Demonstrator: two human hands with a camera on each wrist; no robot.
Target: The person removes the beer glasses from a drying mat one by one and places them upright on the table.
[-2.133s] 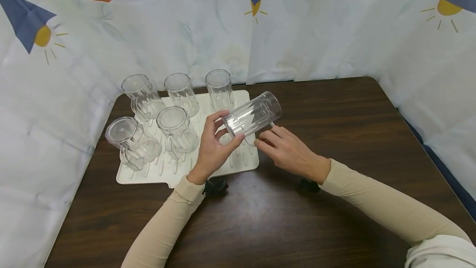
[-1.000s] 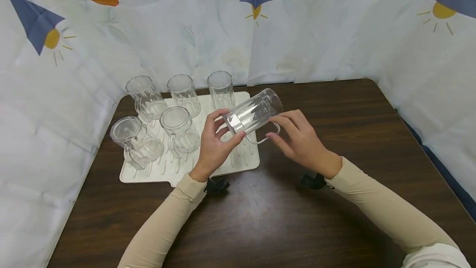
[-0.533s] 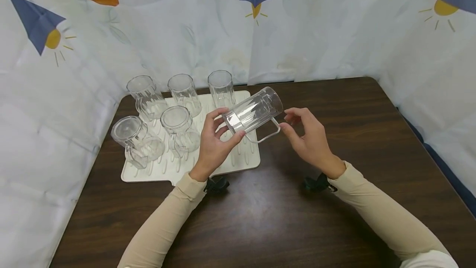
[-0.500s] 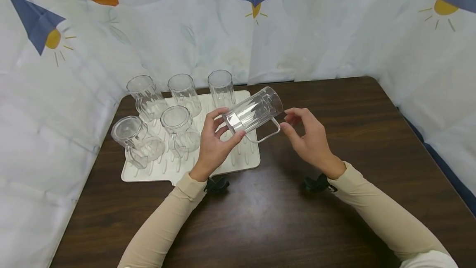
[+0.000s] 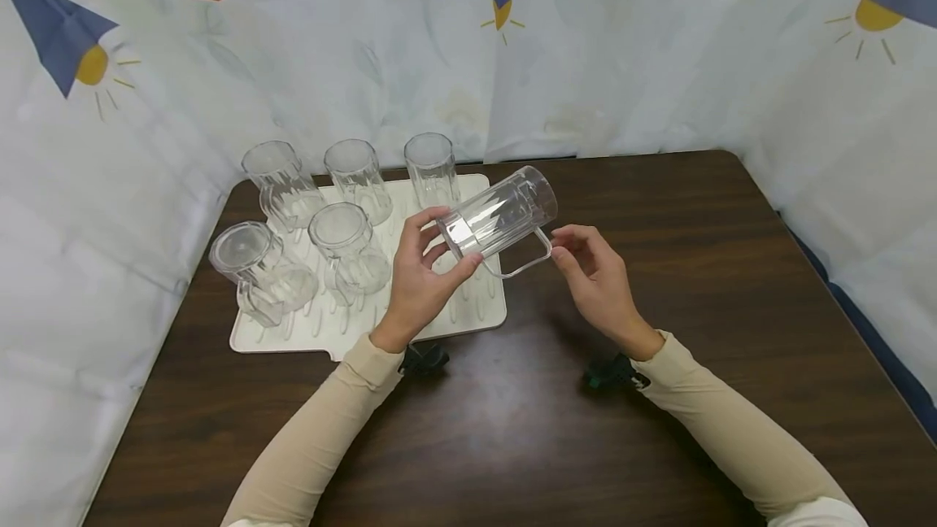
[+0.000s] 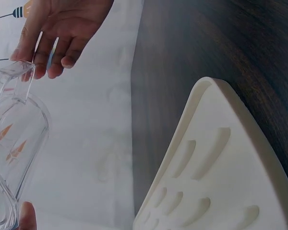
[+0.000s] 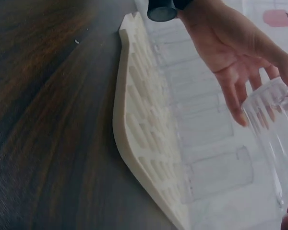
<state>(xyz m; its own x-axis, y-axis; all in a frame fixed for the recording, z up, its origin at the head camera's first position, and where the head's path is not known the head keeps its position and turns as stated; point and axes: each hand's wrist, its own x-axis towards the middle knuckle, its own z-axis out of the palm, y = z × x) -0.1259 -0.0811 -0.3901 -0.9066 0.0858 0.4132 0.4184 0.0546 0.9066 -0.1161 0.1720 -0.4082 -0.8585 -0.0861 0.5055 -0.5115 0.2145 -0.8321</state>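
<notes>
A clear glass mug [image 5: 505, 214] is held tilted above the right part of a white ribbed drying tray [image 5: 479, 320]. My left hand [image 5: 420, 295] grips its end nearest the tray between thumb and fingers; the other end points up and right. At the mug's handle [image 5: 530, 263], my right hand [image 5: 603, 291] pinches the outer corner with thumb and forefinger. In the left wrist view the right hand's other fingers [image 6: 74, 50] hang loosely beside the handle. The right wrist view shows the left hand [image 7: 240, 52] around the mug's end [image 7: 273, 103].
Several clear mugs stand on the tray: three along the back, including one at the back left [image 5: 285, 193], and two in front, a middle one [image 5: 351, 259] and a left one [image 5: 267, 271]. A dark wood table [image 5: 695, 267] lies underneath. Printed white cloth [image 5: 622, 88] hangs behind.
My right hand moved off the mug's side, came away to the right, and now has its thumb and forefinger at the handle's corner. The left hand keeps its grip; the mug barely moves.
</notes>
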